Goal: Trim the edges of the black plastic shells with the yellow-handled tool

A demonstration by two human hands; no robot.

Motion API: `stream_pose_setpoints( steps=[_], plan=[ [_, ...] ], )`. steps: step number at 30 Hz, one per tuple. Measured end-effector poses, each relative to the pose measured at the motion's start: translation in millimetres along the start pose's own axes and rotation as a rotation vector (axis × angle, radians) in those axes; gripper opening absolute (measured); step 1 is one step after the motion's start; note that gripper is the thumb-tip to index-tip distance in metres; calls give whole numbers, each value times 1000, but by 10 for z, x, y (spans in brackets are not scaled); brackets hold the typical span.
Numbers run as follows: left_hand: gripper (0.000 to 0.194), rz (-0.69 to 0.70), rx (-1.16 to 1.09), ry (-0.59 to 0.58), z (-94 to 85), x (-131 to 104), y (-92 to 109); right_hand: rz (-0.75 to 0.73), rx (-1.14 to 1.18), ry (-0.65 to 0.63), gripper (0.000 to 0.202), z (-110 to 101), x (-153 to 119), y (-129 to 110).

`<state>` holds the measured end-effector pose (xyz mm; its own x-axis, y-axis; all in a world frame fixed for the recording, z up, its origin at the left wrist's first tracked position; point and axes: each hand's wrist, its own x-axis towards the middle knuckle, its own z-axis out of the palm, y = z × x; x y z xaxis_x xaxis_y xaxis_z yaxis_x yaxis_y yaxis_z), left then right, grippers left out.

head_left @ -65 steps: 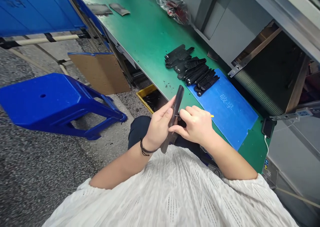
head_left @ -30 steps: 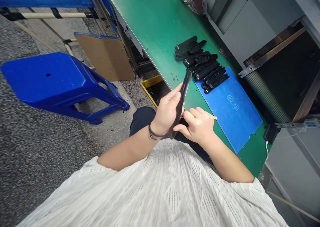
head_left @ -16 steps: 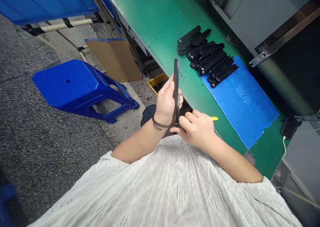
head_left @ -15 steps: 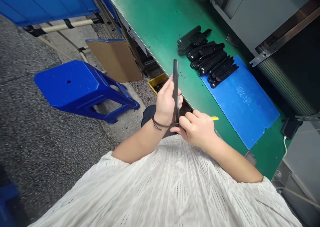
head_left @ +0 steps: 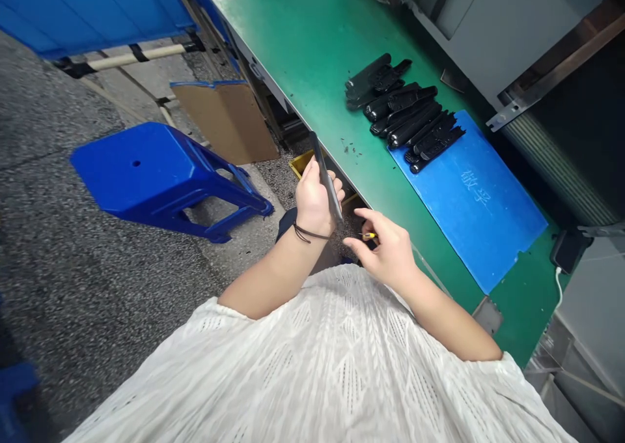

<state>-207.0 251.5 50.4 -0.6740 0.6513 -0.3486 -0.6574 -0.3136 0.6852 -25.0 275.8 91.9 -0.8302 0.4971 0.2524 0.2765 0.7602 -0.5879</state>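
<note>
My left hand (head_left: 315, 199) is closed round a long, narrow black plastic part (head_left: 323, 169), which tilts up and to the left beyond the fingers. Just right of that part's lower end is my right hand (head_left: 388, 247), apart from it. Thumb and forefinger are spread there, while a small yellow-handled tool (head_left: 370, 236) rests in the curled fingers; most of it is hidden, so its exact kind is unclear. Several similar black plastic parts (head_left: 415, 117) lie in a row on the green table, some overlapping a blue sheet (head_left: 481, 202).
Dark scraps (head_left: 350, 148) dot the green table (head_left: 303, 45) near its edge. Below that edge sits a yellow bin (head_left: 299, 164), partly covered by my left hand. A blue stool (head_left: 137, 163) and a cardboard sheet (head_left: 224, 120) stand on the left. A black adapter (head_left: 570, 247) lies far right.
My right hand has come away from the lower end of the black part, and its thumb and forefinger have parted. The part in my left hand has tipped to the left and lower.
</note>
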Motion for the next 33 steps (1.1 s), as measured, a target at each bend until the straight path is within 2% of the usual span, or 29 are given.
stream_pose_setpoints(
  steps=[4,6,8,9,10,12,13,14,15,18,20,22,27,33],
  plan=[
    [39,86,170,2,16,0,-157,-42,175,113,25,50,32,-74],
    [51,267,365,48,-9,-41,-143,-42,202,197,27,2,23,-94],
    [64,551,593,51,-57,-133,-62,-36,242,232,27,-88,1,-117],
    [66,696,693,-2,-83,-193,-10,-36,274,226,26,-138,-12,-132],
    [62,814,774,-109,-106,-256,41,-38,312,210,25,-185,-24,-149],
    [52,952,882,-430,-128,-363,118,-38,398,161,24,-264,-42,-180],
    [53,976,906,-569,-128,-398,140,-32,429,132,24,-297,-48,-187],
    [55,981,916,-660,-121,-421,151,-26,438,101,24,-329,-53,-187],
    [57,975,916,-699,-109,-432,155,-29,420,68,26,-362,-56,-176],
    [57,943,916,-675,-70,-432,150,-157,223,-35,31,-478,-59,-101],
    [58,922,934,-697,-49,-437,150,-276,50,-83,35,-556,-50,-49],
    [60,904,942,-721,-32,-454,152,-333,-90,-101,43,-611,-28,-27],
    [54,958,939,-800,25,-511,165,-320,-241,-83,68,-618,58,-93],
    [48,1051,966,-777,71,-559,187,-360,-337,-21,64,-563,95,-118]
  ],
)
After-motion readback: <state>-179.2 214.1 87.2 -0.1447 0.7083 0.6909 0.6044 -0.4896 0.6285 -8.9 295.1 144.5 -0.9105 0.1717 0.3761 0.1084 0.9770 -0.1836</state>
